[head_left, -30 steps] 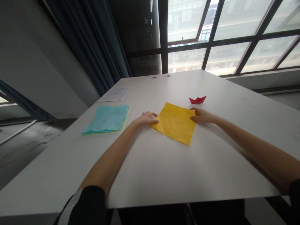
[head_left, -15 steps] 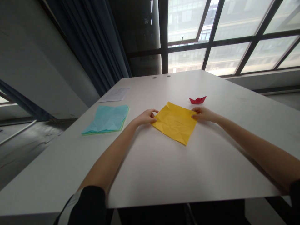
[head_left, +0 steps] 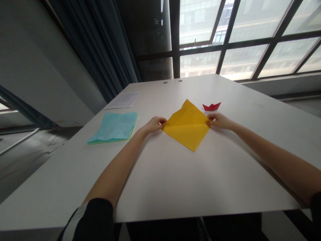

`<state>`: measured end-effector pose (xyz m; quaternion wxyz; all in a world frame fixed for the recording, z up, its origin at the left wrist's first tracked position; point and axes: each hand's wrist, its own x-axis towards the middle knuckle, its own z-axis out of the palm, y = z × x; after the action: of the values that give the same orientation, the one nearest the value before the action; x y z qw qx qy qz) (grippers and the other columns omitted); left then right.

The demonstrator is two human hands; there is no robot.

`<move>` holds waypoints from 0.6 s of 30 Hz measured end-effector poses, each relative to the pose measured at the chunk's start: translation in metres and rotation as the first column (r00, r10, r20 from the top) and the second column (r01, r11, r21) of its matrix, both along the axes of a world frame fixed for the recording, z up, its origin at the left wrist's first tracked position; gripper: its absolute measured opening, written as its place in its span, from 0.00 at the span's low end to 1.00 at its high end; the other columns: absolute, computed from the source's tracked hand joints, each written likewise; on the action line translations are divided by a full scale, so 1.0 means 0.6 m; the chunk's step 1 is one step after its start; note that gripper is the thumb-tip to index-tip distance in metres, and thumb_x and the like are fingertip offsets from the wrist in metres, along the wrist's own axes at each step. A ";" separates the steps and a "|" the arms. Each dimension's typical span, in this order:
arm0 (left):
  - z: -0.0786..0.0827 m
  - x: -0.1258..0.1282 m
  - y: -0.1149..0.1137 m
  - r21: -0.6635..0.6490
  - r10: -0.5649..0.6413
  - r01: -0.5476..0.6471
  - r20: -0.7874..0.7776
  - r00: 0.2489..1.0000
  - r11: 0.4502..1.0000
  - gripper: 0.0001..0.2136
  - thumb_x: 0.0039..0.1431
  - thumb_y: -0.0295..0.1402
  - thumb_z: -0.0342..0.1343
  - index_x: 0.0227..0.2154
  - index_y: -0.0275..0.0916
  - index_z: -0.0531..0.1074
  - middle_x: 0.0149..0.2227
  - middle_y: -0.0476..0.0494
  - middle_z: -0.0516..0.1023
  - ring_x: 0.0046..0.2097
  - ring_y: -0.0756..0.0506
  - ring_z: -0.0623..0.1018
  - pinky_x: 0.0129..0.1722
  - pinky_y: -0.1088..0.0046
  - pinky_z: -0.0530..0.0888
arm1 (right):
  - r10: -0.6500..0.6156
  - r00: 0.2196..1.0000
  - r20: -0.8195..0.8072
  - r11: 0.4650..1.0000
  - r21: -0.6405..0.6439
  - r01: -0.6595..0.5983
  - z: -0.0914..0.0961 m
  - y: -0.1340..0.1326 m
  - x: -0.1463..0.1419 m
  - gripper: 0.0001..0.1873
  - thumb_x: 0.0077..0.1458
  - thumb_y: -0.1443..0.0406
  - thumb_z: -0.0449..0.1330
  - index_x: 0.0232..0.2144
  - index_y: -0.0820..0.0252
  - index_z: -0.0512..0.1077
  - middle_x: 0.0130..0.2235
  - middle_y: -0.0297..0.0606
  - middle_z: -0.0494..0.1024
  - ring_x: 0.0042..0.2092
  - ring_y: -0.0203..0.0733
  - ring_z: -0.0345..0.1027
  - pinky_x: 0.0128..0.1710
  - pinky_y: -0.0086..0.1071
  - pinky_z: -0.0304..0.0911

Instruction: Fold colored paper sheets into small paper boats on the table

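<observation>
A creased square of yellow paper [head_left: 187,125] is held up off the white table [head_left: 190,187], tilted with one corner pointing at me and the far corner raised. My left hand [head_left: 154,124] pinches its left corner. My right hand [head_left: 218,121] pinches its right corner. Both hands have their fingers closed on the sheet. A small red paper boat [head_left: 211,106] sits on the table just beyond my right hand.
A stack of light blue and green paper sheets [head_left: 114,128] lies to the left. A white printed sheet [head_left: 123,100] lies further back on the left. Large windows run behind the table, and a dark curtain hangs at the back left.
The yellow paper lay flat on the table a second ago. Both hands have pinched its side corners and lifted it, so the far corner now stands up.
</observation>
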<state>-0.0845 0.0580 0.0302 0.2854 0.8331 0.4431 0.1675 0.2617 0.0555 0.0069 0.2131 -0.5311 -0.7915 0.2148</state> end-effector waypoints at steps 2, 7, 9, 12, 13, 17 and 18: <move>-0.006 -0.002 0.003 0.097 0.013 -0.009 -0.040 0.999 0.995 0.15 0.42 0.25 0.48 0.33 0.35 0.75 0.34 0.46 0.77 0.35 0.49 0.74 0.35 0.76 0.69 | 0.007 1.000 0.027 0.999 0.045 -0.009 0.000 0.000 -0.001 0.06 0.42 0.64 0.55 0.25 0.58 0.70 0.27 0.33 0.75 0.32 0.39 0.66 0.35 0.32 0.61; -0.024 -0.008 0.011 0.205 0.037 -0.005 -0.156 0.987 0.979 0.16 0.42 0.23 0.47 0.31 0.38 0.78 0.33 0.46 0.77 0.34 0.49 0.73 0.38 0.75 0.69 | -0.005 0.995 0.098 0.995 0.103 -0.005 -0.001 -0.002 -0.004 0.09 0.42 0.68 0.54 0.26 0.57 0.74 0.31 0.33 0.77 0.34 0.40 0.67 0.38 0.34 0.62; -0.026 -0.010 0.013 0.193 0.046 -0.008 -0.193 0.980 0.981 0.17 0.42 0.23 0.47 0.31 0.39 0.78 0.33 0.45 0.77 0.34 0.49 0.73 0.38 0.75 0.69 | 0.024 0.992 0.128 0.994 0.102 -0.037 -0.001 -0.002 -0.004 0.13 0.43 0.70 0.52 0.27 0.55 0.75 0.33 0.33 0.78 0.35 0.41 0.68 0.39 0.34 0.63; -0.022 -0.006 0.010 0.185 0.060 -0.014 -0.247 0.967 0.983 0.16 0.44 0.24 0.46 0.31 0.39 0.78 0.35 0.45 0.77 0.35 0.49 0.73 0.39 0.75 0.69 | 0.056 0.978 0.202 0.991 0.105 -0.078 0.000 -0.002 -0.006 0.17 0.43 0.72 0.49 0.29 0.55 0.76 0.35 0.33 0.78 0.37 0.40 0.68 0.40 0.33 0.62; -0.019 -0.003 0.007 0.195 0.070 -0.014 -0.280 0.958 0.981 0.16 0.44 0.24 0.46 0.32 0.39 0.78 0.35 0.45 0.77 0.35 0.48 0.73 0.39 0.75 0.69 | 0.056 0.971 0.233 0.990 0.116 -0.085 0.000 -0.002 -0.007 0.17 0.44 0.72 0.49 0.29 0.55 0.76 0.35 0.34 0.77 0.37 0.41 0.68 0.40 0.33 0.62; -0.007 0.023 -0.016 0.328 0.164 -0.015 -0.432 0.887 0.945 0.12 0.49 0.31 0.48 0.32 0.41 0.77 0.35 0.43 0.76 0.38 0.44 0.74 0.40 0.71 0.68 | 0.032 0.937 0.349 0.971 0.211 -0.112 0.000 -0.011 -0.024 0.15 0.48 0.69 0.49 0.32 0.56 0.76 0.38 0.38 0.76 0.40 0.45 0.67 0.43 0.38 0.60; -0.007 0.033 -0.023 0.364 0.179 -0.004 -0.449 0.875 0.931 0.12 0.50 0.32 0.48 0.33 0.41 0.76 0.35 0.43 0.76 0.39 0.43 0.73 0.40 0.69 0.67 | 0.037 0.931 0.364 0.965 0.230 -0.128 0.000 -0.016 -0.031 0.15 0.50 0.67 0.50 0.34 0.56 0.75 0.38 0.39 0.76 0.41 0.46 0.67 0.43 0.40 0.60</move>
<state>-0.0649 0.0444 0.0262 0.0060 0.8636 0.5017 0.0484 0.2431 0.0461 0.0070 0.1216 -0.4963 -0.8593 0.0224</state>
